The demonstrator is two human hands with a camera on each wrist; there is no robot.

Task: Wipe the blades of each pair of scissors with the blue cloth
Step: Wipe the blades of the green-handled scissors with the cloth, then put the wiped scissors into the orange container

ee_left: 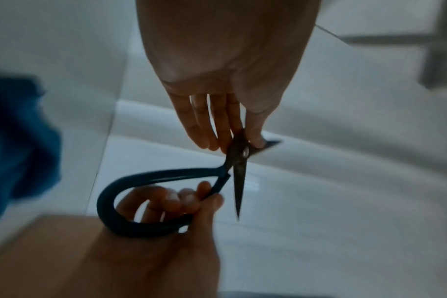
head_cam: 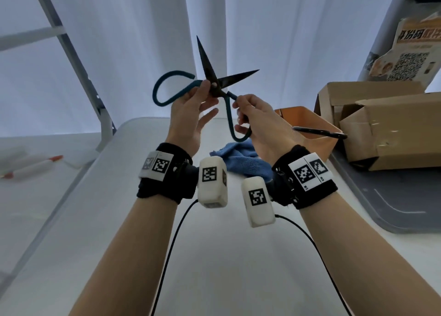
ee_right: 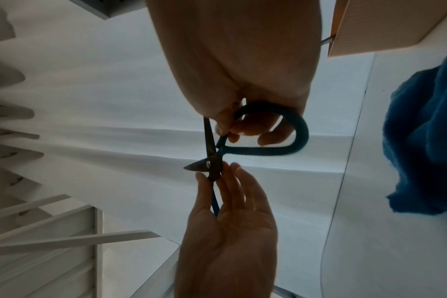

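We see the scissors with dark, dull metal blades that look matt and a little stained, and teal looped handles with a smooth, plastic-like coat. The blue cloth near the far edge of the worktop is soft, fuzzy pile, while the worktop itself is smooth white with a faint sheen. At its right edge we note matt brown cardboard boxes and a smooth orange plastic bin.

Bare forearms, black wristbands with black-and-white marker tags, white camera boxes, black cables
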